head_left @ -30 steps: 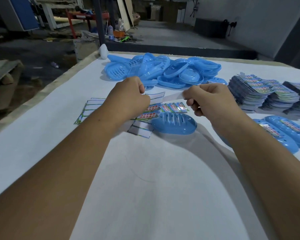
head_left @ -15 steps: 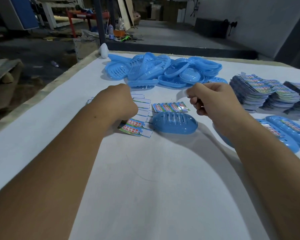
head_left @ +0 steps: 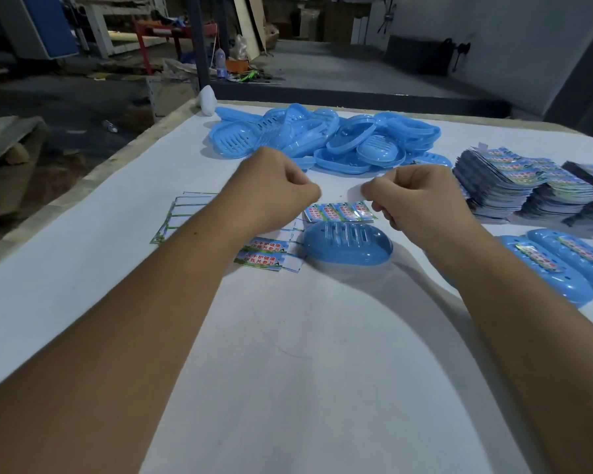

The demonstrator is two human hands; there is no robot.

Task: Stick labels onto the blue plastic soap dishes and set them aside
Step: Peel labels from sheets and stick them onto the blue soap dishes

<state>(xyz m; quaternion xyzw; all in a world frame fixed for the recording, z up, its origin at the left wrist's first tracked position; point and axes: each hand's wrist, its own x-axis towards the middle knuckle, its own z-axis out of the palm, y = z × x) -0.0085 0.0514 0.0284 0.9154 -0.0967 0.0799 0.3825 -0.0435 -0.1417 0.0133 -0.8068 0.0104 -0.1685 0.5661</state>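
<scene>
A blue soap dish (head_left: 348, 248) lies bottom up on the white table (head_left: 288, 371), just in front of both hands. My right hand (head_left: 421, 203) pinches a pale, see-through label (head_left: 356, 192) at its fingertips, above a strip of printed labels (head_left: 339, 212). My left hand (head_left: 271, 189) hovers a little to the left with its fingers curled; nothing shows in it. A partly used label sheet (head_left: 264, 254) lies under my left wrist, left of the dish.
A heap of unlabelled blue soap dishes (head_left: 322, 138) fills the far middle of the table. Stacks of label sheets (head_left: 528, 186) stand at the right, with labelled dishes (head_left: 545, 268) in front of them. Spent backing sheets (head_left: 182, 213) lie at the left.
My left hand laid the label sheet down on the table and has risen toward my right hand. My right hand peeled a label free and still holds it.
</scene>
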